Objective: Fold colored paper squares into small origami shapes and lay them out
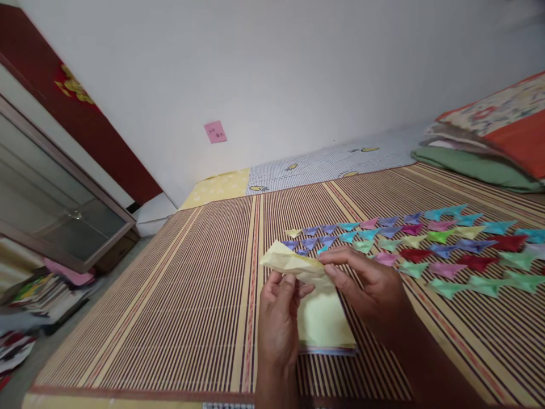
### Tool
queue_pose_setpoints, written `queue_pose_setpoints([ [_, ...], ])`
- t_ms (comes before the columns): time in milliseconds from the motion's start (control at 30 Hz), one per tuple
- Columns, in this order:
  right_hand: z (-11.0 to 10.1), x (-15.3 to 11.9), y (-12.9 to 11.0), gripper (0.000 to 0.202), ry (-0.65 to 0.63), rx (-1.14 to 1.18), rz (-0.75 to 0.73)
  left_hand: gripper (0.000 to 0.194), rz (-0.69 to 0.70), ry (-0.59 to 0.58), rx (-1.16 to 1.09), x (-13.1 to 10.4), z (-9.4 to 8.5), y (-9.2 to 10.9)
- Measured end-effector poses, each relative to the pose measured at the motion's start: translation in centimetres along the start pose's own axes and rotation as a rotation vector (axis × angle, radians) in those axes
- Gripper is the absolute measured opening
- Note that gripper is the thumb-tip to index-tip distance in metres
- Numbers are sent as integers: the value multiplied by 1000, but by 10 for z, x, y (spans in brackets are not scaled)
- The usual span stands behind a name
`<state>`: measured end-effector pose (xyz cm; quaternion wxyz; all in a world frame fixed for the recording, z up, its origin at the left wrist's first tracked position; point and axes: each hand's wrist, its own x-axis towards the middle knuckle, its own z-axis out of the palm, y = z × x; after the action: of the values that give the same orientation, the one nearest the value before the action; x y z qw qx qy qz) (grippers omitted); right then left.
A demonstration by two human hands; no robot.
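Between my two hands, above the mat, is a creased sheet of pale yellow paper (pixel 292 260), partly folded. My left hand (pixel 279 307) pinches its lower left edge between thumb and fingers. On the other side, my right hand (pixel 368 281) grips the right edge with thumb and forefinger. Beneath them lies a stack of paper (pixel 326 321), pale yellow on top with a bluish edge showing below. Several rows of small folded paper shapes (pixel 443 236) in blue, green, pink, red and yellow spread over the mat to the right, some partly behind my right hand.
A striped bamboo mat (pixel 191 295) covers the bed. Folded bedding (pixel 477 165) and a patterned pillow (pixel 489 113) sit at the far right. On the wall is a pink note (pixel 216 132). A glass-panelled door (pixel 51 187) and a pile of magazines (pixel 46 298) are at the left.
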<state>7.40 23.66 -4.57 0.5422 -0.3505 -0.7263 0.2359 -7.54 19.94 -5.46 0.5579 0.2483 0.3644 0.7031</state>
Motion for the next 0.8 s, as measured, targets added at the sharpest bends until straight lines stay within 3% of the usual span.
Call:
queue_pose_setpoints([
  [133, -2, -1, 1, 12, -148, 107, 188, 45, 26, -48, 20, -3, -1, 1],
  [233, -2, -1, -1, 18, -211, 170, 248, 67, 16, -53, 1, -6, -1, 1],
  [333, 1, 0, -4, 20, -226, 184, 275, 76, -3, -26, -51, -9, 0, 2],
  [467, 4, 1, -4, 19, -184, 129, 277, 76, -22, -15, -71, -11, 3, 3],
  [667, 3, 0, 1, 20, -19, 6, 267, 75, -19, -22, -92, -9, 2, 3],
  [800, 1, -1, -1, 26, 53, 132, 409, 74, -27, -81, -61, -7, 2, 2],
])
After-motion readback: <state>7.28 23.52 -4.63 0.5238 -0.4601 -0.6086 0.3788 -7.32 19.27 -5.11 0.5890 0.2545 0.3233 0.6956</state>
